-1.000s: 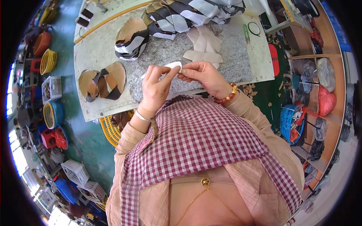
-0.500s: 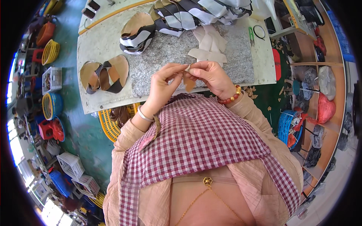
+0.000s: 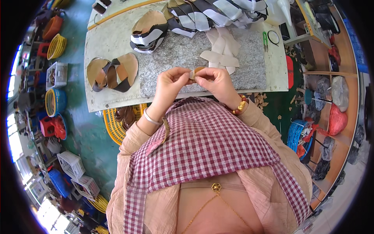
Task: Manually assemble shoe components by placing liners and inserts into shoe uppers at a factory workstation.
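Above the near edge of the worktable, my left hand point(image 3: 171, 84) and my right hand point(image 3: 215, 82) meet fingertip to fingertip. Both pinch a small tan piece of shoe material point(image 3: 199, 70) with a pale part between the fingers; its lower part is hidden. Just beyond my right hand, several off-white cut pieces point(image 3: 223, 59) lie overlapped on a grey speckled mat point(image 3: 171, 58). To the left are a pair of tan and dark strapped shoe uppers point(image 3: 113, 73) and a stack of black, white and tan uppers point(image 3: 149, 32).
A long row of black and white uppers point(image 3: 210, 15) lies along the table's far side. Green-handled snips point(image 3: 265, 40) and a black ring point(image 3: 273, 37) sit at the right. A yellow basket point(image 3: 117, 126) stands under the left edge; a blue basket point(image 3: 298, 136) is on the floor at right.
The tan piece has swung from hanging below my fingers to standing up between them. My right hand has turned slightly and moved down a little. The whole view has shifted somewhat.
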Demonstrator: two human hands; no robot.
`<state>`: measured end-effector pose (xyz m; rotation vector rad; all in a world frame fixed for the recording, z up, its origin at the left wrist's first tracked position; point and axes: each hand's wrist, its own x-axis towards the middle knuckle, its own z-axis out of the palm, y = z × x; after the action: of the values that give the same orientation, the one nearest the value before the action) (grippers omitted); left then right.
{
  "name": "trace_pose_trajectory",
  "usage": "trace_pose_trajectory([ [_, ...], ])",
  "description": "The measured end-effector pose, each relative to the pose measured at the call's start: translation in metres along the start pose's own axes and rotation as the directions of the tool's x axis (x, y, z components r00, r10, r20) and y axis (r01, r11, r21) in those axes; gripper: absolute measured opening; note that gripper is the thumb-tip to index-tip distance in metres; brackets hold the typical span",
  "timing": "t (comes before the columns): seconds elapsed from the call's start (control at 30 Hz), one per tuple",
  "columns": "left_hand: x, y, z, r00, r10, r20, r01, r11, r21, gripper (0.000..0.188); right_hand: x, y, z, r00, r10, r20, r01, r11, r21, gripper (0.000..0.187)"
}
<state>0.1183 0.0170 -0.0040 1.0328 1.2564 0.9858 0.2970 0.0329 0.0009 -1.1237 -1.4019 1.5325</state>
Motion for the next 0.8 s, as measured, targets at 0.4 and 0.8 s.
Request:
trace_pose_trajectory([
  [0.4, 0.005, -0.007, -0.002, 0.995, -0.094, 0.032, 0.099, 0.911, -0.401, 0.014, 0.011, 0.011, -0.012, 0.990, 0.104, 0.098, -0.130, 0.943, 0.307, 0.008],
  [0.8, 0.019, -0.015, -0.096, 0.973, -0.031, -0.230, -0.130, 0.750, -0.648, 0.009, -0.043, 0.061, -0.124, 0.918, 0.393, 0.058, -0.367, 0.895, -0.255, 0.012],
])
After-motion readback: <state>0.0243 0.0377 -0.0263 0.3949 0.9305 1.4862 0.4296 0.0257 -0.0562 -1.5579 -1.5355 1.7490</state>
